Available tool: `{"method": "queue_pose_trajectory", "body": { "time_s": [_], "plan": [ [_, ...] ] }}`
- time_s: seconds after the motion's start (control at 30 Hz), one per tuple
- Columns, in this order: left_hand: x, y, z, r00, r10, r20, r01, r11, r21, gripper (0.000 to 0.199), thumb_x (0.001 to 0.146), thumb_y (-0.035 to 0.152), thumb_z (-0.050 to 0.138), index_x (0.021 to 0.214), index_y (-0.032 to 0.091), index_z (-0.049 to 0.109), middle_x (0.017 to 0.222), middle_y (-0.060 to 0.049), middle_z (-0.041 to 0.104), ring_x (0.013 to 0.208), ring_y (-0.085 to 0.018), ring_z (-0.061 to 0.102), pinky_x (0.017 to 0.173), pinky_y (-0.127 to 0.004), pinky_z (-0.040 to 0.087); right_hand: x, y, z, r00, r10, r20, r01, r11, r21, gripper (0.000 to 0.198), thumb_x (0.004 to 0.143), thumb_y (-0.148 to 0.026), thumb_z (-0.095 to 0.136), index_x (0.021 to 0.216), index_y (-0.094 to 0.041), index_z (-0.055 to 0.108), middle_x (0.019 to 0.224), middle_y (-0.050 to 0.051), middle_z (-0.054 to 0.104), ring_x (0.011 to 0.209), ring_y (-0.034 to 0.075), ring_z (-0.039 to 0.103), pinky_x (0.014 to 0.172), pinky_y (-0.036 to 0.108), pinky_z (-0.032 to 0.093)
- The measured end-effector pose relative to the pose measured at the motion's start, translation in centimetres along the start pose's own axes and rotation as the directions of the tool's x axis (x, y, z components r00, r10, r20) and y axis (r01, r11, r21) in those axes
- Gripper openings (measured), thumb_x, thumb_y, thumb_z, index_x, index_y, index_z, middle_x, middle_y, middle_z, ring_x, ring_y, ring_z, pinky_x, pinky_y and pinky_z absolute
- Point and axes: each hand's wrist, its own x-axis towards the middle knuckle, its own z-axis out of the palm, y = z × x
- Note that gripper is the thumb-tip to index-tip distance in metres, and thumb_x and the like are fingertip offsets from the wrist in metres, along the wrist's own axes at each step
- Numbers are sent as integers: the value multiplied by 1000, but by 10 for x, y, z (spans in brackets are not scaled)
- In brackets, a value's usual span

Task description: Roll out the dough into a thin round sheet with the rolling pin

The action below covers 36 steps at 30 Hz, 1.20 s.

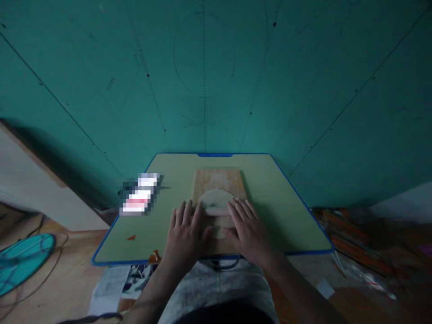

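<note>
Both hands flat over a rolling pin on dough, mid-roll.
Left hand [187, 234], fingers spread, palm down beside the wooden board [218, 180]; dough disc [216, 198] on the board at counter [276, 211] centre; rolling pin [218, 210] barely visible; right hand [248, 229] likewise splayed. Rolling step, likely; next wants even forward pressure.

I'm sitting at home on the floor, at a low folding table [270, 202] with a wooden board [219, 180] and dough [216, 198] on it, teal wall [216, 81] ahead, fan [23, 258] and clutter beside me.
</note>
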Motion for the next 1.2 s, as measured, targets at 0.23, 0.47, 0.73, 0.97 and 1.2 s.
{"method": "queue_pose_trajectory", "body": {
  "time_s": [0.23, 0.47, 0.73, 0.97, 1.2],
  "plan": [
    [42, -6, 3, 983, -65, 170, 64, 998, 11, 63, 100, 55, 41, 144, 11, 51, 143, -22, 57, 136, -41, 48, 115, -65, 29, 41, 23, 2, 996, 25, 87, -25, 1000, -4, 64, 104, -50, 34, 150, -7, 45, 156, 18, 44, 147, 30, 37, 123, 49, 26],
    [127, -24, 21, 937, -120, 327, 115, 993, 35, 54, 103, 52, 32, 129, 16, 63, 133, -20, 64, 130, -40, 55, 107, -59, 38, 133, 60, 18, 957, 176, 230, -173, 984, -33, 67, 103, -55, 32, 153, -13, 41, 161, 15, 37, 153, 30, 21, 125, 50, 8],
    [133, -28, 28, 962, -139, 234, 139, 990, 16, 47, 101, 42, 38, 137, 18, 57, 139, -19, 61, 132, -37, 52, 104, -56, 41, 145, 61, 18, 929, 248, 273, -251, 968, -28, 67, 102, -53, 34, 153, -10, 41, 161, 19, 35, 152, 32, 25, 124, 50, 14],
    [47, 0, 9, 994, -56, 97, 57, 998, -2, 52, 101, 44, 40, 134, 8, 58, 137, -22, 62, 129, -39, 56, 113, -56, 36, 52, 26, 6, 995, 65, 81, -65, 998, 0, 58, 103, -41, 35, 146, -5, 49, 152, 20, 49, 144, 31, 41, 122, 50, 28],
    [-27, 12, -6, 995, 92, -39, -93, 995, -37, 63, 98, 52, 46, 143, 7, 47, 149, -25, 49, 142, -42, 41, 111, -58, 42, -28, -2, 0, 995, 12, -100, 0, 994, 113, 56, 97, -31, 46, 150, -11, 43, 151, 17, 50, 143, 30, 42, 117, 56, 39]
  ]
}}
